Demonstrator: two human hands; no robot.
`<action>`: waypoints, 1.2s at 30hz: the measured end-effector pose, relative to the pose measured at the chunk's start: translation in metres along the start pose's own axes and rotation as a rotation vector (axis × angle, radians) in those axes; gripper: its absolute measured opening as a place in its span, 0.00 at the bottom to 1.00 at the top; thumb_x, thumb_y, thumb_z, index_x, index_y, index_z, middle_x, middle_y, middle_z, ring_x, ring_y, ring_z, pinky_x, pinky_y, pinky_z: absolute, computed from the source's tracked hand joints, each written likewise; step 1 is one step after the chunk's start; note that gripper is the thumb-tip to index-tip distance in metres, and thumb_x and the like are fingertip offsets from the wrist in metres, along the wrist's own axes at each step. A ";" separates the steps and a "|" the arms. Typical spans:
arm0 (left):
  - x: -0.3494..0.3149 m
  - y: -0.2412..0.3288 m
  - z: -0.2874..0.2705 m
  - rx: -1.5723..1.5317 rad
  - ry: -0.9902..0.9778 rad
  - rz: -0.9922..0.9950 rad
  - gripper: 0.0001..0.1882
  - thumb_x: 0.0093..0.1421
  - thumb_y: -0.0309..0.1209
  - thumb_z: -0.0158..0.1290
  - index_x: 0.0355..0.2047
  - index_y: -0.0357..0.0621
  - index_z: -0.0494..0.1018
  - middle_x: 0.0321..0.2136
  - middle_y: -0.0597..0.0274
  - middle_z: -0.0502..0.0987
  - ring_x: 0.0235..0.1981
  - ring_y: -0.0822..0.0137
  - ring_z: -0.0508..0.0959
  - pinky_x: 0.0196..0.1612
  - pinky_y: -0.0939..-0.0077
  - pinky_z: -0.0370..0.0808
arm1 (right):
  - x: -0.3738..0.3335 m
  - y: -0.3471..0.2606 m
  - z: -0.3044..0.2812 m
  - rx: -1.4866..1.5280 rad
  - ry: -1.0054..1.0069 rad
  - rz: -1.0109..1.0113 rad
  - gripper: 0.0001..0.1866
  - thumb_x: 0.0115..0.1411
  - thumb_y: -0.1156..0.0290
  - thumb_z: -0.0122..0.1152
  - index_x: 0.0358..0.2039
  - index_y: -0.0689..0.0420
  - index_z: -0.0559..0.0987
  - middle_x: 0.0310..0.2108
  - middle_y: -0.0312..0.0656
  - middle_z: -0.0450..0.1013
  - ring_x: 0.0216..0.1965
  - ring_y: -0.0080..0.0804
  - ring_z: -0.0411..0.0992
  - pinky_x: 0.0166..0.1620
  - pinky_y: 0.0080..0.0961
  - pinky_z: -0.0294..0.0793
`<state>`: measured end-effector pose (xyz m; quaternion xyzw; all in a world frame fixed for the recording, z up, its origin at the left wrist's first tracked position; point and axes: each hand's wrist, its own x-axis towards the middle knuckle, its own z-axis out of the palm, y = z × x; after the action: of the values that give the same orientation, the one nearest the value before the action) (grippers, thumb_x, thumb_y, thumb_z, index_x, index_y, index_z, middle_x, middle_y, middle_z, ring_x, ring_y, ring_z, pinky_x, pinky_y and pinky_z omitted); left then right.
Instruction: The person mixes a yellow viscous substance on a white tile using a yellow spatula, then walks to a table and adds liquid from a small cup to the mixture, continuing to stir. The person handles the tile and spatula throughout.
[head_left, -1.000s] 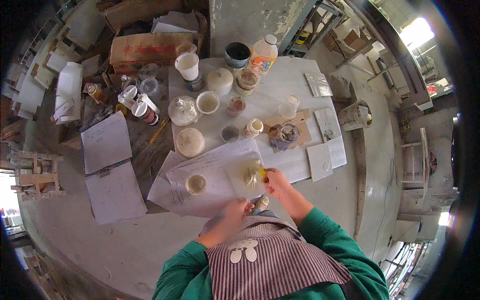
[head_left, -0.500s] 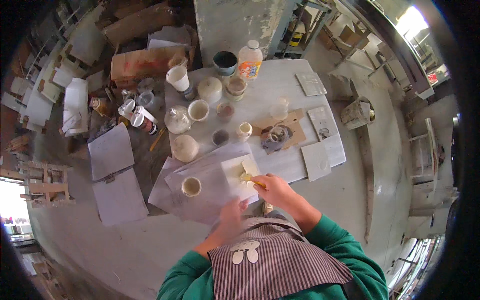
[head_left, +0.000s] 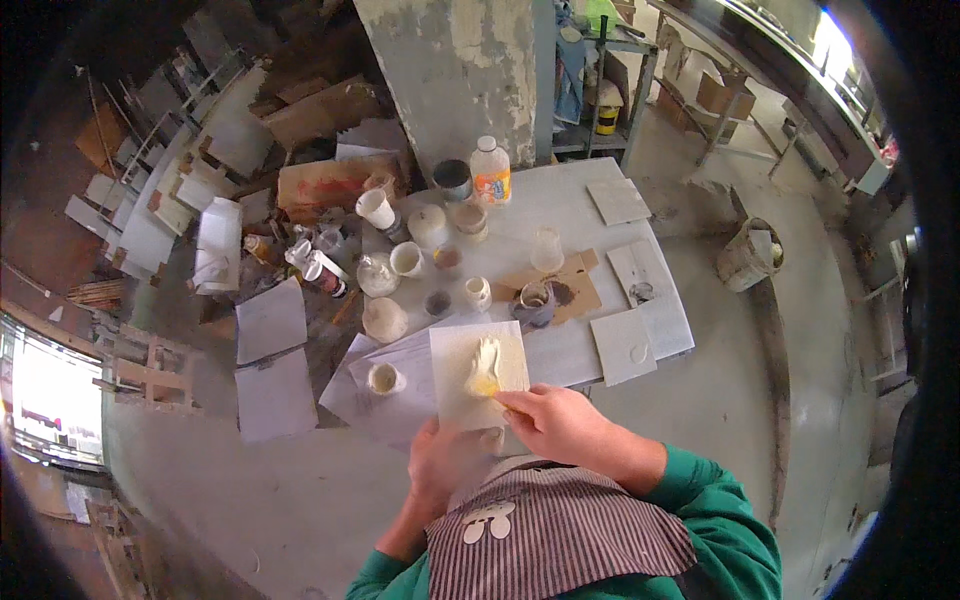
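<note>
My right hand [head_left: 548, 415] grips a yellow tool [head_left: 486, 386]; whether it is a brush or a spatula I cannot tell. Its tip presses into a streak of thick cream paste [head_left: 487, 352] on a square whitish panel [head_left: 452, 364]. At the panel's lower edge is my left hand [head_left: 440, 462], slightly blurred, holding the panel with the fingers partly hidden. Left of the panel, a cup with a pale rim [head_left: 385, 378] stands on large paper sheets [head_left: 350, 391].
Cups and jars crowd the table's [head_left: 575, 225] left side, with a white-capped bottle [head_left: 491, 172] behind. A smeared cup [head_left: 535, 300] sits on stained cardboard [head_left: 580, 284]. Flat panels [head_left: 622, 346] line the right edge. A bucket [head_left: 748, 256] stands on the floor at right.
The panel has come up off the papers toward me, in my left hand. The paste patch is now a longer streak under the tool. My view has tilted up.
</note>
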<state>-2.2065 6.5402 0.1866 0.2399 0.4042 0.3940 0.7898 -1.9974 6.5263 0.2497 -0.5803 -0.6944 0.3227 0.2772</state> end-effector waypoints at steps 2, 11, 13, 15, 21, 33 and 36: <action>-0.011 0.000 0.017 -0.065 -0.018 0.046 0.16 0.64 0.23 0.43 0.52 0.33 0.66 0.50 0.50 0.73 0.51 0.55 0.74 0.53 0.53 0.73 | -0.011 0.004 -0.025 0.010 0.065 -0.084 0.14 0.55 0.70 0.55 0.43 0.52 0.77 0.27 0.50 0.71 0.27 0.52 0.73 0.32 0.45 0.73; -0.055 -0.032 0.060 0.054 0.104 0.180 0.17 0.63 0.24 0.44 0.52 0.32 0.65 0.50 0.50 0.73 0.51 0.54 0.74 0.54 0.51 0.72 | -0.061 0.005 -0.050 -0.014 -0.010 -0.214 0.17 0.56 0.71 0.54 0.47 0.54 0.73 0.26 0.51 0.72 0.28 0.48 0.73 0.31 0.41 0.74; -0.056 -0.042 0.058 -0.173 -0.094 0.283 0.17 0.63 0.24 0.44 0.52 0.31 0.65 0.50 0.50 0.73 0.50 0.53 0.75 0.54 0.51 0.72 | -0.072 0.022 -0.060 0.078 0.190 -0.231 0.14 0.59 0.73 0.51 0.47 0.58 0.72 0.25 0.48 0.71 0.27 0.43 0.73 0.29 0.38 0.74; -0.062 -0.052 0.054 -0.114 0.028 0.323 0.17 0.62 0.24 0.45 0.52 0.33 0.66 0.50 0.49 0.73 0.50 0.53 0.75 0.54 0.51 0.73 | -0.081 0.034 -0.056 0.463 0.087 0.042 0.13 0.63 0.73 0.48 0.47 0.60 0.72 0.25 0.43 0.70 0.25 0.33 0.71 0.27 0.32 0.72; -0.080 -0.073 0.058 -0.013 0.190 0.422 0.19 0.61 0.24 0.46 0.53 0.37 0.67 0.50 0.49 0.73 0.50 0.52 0.75 0.54 0.51 0.74 | -0.107 0.062 -0.020 1.351 -0.242 0.571 0.14 0.69 0.62 0.40 0.48 0.55 0.67 0.22 0.32 0.64 0.16 0.15 0.52 0.18 0.13 0.51; -0.096 -0.084 0.067 -0.013 0.181 0.471 0.24 0.54 0.17 0.47 0.53 0.40 0.68 0.52 0.50 0.72 0.54 0.51 0.72 0.57 0.48 0.71 | -0.116 0.074 -0.003 1.557 -0.305 0.528 0.13 0.69 0.60 0.41 0.45 0.54 0.68 0.21 0.34 0.64 0.14 0.16 0.52 0.17 0.14 0.49; -0.095 -0.085 0.065 -0.036 0.188 0.467 0.24 0.53 0.15 0.46 0.52 0.40 0.69 0.52 0.51 0.72 0.54 0.51 0.72 0.58 0.48 0.70 | -0.114 0.076 -0.001 1.602 -0.308 0.524 0.12 0.69 0.60 0.41 0.44 0.54 0.68 0.21 0.34 0.63 0.14 0.16 0.52 0.17 0.15 0.50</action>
<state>-2.1502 6.4099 0.2064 0.2751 0.4024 0.5933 0.6406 -1.9298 6.4234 0.1908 -0.3010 -0.1305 0.8448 0.4227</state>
